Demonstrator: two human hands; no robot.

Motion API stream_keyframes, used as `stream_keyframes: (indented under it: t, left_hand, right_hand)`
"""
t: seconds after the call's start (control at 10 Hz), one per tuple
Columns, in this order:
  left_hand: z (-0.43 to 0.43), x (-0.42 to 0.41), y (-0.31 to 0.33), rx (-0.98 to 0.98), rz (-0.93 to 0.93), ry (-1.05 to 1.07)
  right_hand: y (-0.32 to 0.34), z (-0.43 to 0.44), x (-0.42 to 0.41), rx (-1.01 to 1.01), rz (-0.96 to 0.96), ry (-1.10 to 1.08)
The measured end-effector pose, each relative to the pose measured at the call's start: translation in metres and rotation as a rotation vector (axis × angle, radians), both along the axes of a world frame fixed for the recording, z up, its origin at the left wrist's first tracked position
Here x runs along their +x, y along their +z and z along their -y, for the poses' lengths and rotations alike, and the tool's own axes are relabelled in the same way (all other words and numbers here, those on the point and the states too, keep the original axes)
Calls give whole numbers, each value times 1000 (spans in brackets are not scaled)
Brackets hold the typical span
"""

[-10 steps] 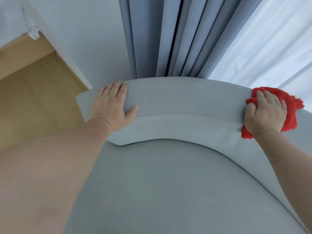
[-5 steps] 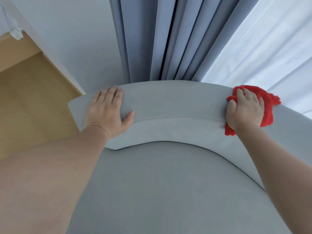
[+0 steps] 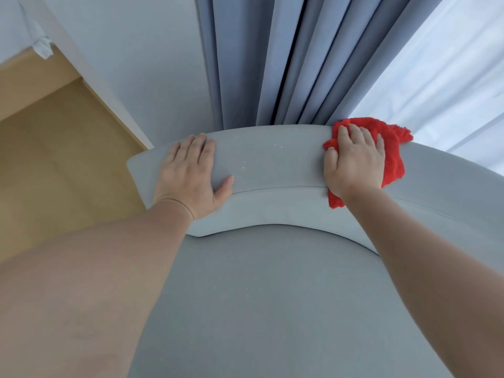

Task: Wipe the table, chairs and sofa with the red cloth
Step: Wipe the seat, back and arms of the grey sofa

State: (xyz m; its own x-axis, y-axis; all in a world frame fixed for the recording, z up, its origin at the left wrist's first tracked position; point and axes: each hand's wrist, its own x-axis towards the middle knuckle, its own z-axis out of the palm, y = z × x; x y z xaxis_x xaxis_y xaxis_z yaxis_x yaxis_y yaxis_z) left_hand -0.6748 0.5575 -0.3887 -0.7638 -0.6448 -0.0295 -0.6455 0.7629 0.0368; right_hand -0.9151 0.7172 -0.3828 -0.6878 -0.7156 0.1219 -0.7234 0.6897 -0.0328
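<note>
Red cloth [image 3: 392, 148] sits at 2 o'clock in view, on the top face of the curved grey backrest [image 3: 275, 162]. Sofa or chair, can't tell from this angle.

Right hand [image 3: 354, 165] is on top of the cloth, palm down. Its fingers [image 3: 357, 135] are nearly straight and lightly spread, pressing rather than gripping. Cloth bunches out past the fingertips at 1 o'clock of the hand and hangs over the front face at 6 o'clock below the wrist.

Left hand [image 3: 188, 175] is at 10 o'clock, flat on the left end of the backrest, fingers extended, holding nothing. Looks like bracing.

Handling, my read:
- Cloth is light, soft and fluffy, with no stiffness. It only moves where the palm drags it, so loose edges will fold or trail.
- Flat palm over the middle is the right hold here. If it rolls up, pinch the bunched edge at 1 o'clock.
- Upholstery looks like matte woven fabric, so expect drag, not slip. Padding probably gives a little under pressure.
- Nothing fragile in reach. Grey curtain [image 3: 272, 64] touches the backrest's rear edge at 12 o'clock and could snag the cloth's fringe.

Small white specks [image 3: 242, 166] lie on the top face between the hands, near the left thumb. That strip and the seat cushion [image 3: 272, 296] at 6 o'clock look unwiped.
</note>
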Motion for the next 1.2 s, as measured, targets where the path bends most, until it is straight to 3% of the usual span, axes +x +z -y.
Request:
stream_keyframes:
  t: [0.6,0.9,1.0,1.2]
  left_hand:
    - [2,2,-1,-6,-15,-14]
    - [-1,7,12,54,-75,-12]
    - [-4,33,22,95,-270,-15]
    - [-11,118,22,102,-326,83]
  right_hand:
    - [-1,57,70,-27,72,216]
    - [0,54,68,-57,66,201]
    - [0,55,70,-59,69,194]
    - [2,73,99,-67,118,98]
